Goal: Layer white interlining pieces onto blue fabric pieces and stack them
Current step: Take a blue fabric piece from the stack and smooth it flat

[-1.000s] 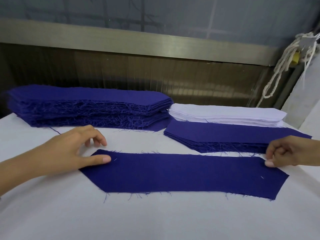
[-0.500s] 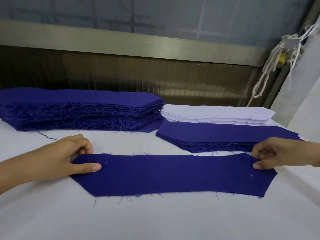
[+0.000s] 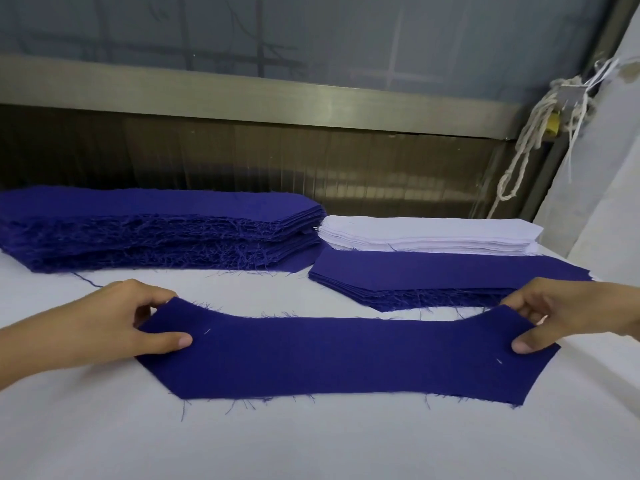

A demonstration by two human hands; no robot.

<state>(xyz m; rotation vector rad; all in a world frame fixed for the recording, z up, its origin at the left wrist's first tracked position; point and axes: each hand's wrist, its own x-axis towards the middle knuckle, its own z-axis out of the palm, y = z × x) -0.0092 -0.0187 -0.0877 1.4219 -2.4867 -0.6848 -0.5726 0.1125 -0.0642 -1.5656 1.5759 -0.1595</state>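
Head view, we note white table (image 3: 311,445) below, metal rail (image 3: 277,98) above, left hand (image 3: 114,323) and right hand (image 3: 561,317) pinching blue fabric piece (image 3: 346,355) ends.

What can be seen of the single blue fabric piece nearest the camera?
The blue fabric piece is a long woven strip with angled ends and frayed, thready edges, plus a small white mark near each end. It lies mostly flat on the white table, its far corners lifted, pinched by the left hand and right hand.
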